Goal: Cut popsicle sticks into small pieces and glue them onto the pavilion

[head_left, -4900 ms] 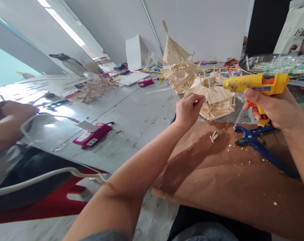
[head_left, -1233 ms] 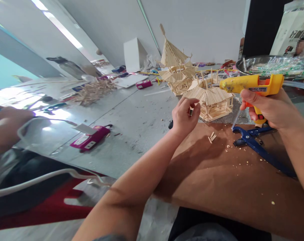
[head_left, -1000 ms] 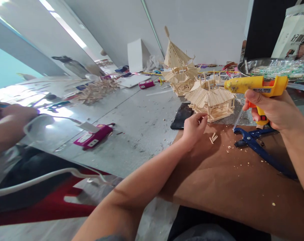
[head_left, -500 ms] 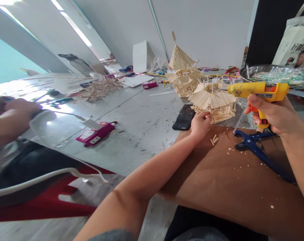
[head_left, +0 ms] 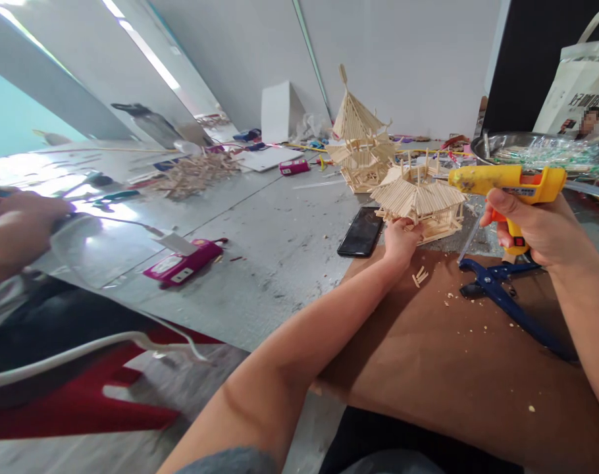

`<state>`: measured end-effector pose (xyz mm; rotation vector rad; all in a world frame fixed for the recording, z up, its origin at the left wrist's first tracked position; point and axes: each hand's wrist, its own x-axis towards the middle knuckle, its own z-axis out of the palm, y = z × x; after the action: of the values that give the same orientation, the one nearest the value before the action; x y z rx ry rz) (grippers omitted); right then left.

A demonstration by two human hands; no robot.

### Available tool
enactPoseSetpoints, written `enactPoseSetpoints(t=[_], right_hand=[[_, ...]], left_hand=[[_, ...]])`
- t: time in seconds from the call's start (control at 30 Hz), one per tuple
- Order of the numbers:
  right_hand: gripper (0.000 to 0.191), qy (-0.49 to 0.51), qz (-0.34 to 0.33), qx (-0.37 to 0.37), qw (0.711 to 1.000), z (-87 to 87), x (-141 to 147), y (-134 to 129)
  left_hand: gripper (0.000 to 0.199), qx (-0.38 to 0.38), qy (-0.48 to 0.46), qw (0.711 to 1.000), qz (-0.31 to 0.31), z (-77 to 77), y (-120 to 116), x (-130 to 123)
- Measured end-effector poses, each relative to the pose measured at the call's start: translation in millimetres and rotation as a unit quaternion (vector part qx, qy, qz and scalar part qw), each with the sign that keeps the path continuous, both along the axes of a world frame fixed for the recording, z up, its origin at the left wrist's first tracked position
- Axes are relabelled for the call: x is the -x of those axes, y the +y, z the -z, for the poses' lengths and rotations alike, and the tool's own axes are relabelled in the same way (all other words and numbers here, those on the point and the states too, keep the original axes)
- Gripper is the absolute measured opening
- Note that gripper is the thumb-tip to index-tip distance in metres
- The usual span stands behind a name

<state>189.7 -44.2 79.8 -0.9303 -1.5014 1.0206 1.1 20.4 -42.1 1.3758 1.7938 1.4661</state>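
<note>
Fingers closed, my left hand (head_left: 402, 238) is at the front lower edge of a small pavilion model (head_left: 418, 191) built of thin wooden sticks. What it grips there is too small to make out. My right hand (head_left: 536, 220) is wrapped round a yellow hot glue gun (head_left: 507, 181), whose nozzle points left at the upright sticks on the model's roof. Just behind and to the left stands a taller stick pagoda (head_left: 359, 141). Several short stick pieces (head_left: 420, 276) lie on the brown sheet (head_left: 428, 355) below my left hand.
A black phone (head_left: 361, 232) lies left of the model. Blue pliers (head_left: 501, 289) rest under my right hand. Farther left are a purple power strip (head_left: 183, 262), a stick pile (head_left: 195, 172) and another person's hand (head_left: 33, 210). A metal tray (head_left: 482, 150) stands back right.
My left hand has moved slightly right and its fingers are now tucked closer under the model's front roof edge. The other person's hand at the left has shifted a little left.
</note>
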Motion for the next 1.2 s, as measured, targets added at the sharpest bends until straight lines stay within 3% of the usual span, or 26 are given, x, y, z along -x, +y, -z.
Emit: enactPoseSetpoints(t=[0.47, 0.83, 1.2], right_hand=[[0.037, -0.001, 0.008, 0.036, 0.999, 0.0, -1, 0], [0.031, -0.003, 0.004, 0.033, 0.999, 2.5, -3, 2], [0.026, -0.017, 0.004, 0.034, 0.999, 6.4, -4, 6]], left_hand=[[0.015, 0.003, -0.098, 0.985, 0.141, -7.6, 8, 24], [0.019, 0.032, -0.181, 0.942, 0.281, -9.6, 31, 57], [0.025, 0.062, -0.219, 0.920, 0.319, -12.0, 45, 76]])
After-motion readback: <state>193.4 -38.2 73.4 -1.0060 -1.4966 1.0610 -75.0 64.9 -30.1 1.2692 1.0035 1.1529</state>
